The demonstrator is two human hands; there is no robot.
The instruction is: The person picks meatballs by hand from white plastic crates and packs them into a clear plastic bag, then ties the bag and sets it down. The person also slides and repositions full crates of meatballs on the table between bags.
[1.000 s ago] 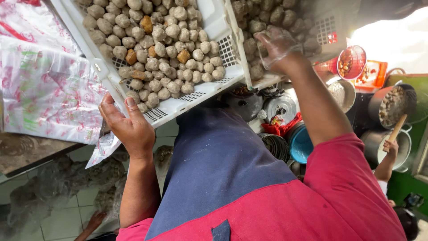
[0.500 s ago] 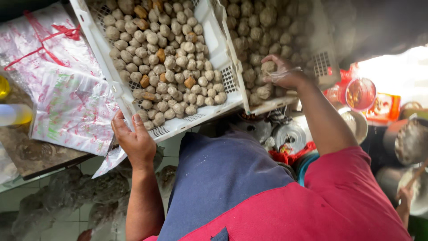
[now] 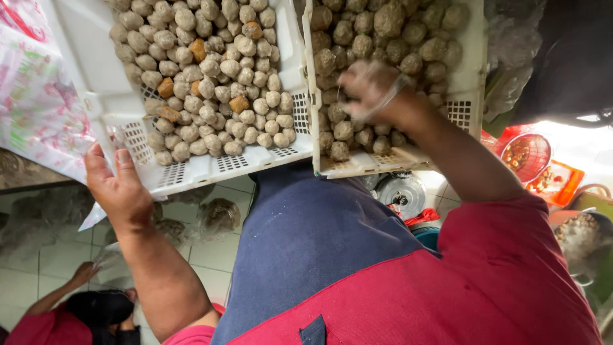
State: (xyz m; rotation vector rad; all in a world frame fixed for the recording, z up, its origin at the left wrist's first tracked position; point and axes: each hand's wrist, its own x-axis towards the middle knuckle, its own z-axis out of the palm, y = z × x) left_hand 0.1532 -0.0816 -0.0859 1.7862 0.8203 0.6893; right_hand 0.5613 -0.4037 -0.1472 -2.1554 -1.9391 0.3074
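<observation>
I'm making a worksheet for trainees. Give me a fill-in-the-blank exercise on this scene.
1. The left hand grips the corner of the left ____ crate.
2. The right hand reaches into the right crate among the ____.
3. The person's apron is ____.

Missing words: white; meatballs; blue

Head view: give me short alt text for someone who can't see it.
Seen from above, a person's left hand grips the corner of a white crate of beige meatballs. Their gloved right hand, blurred, reaches into the meatballs of a second white crate alongside.
</observation>
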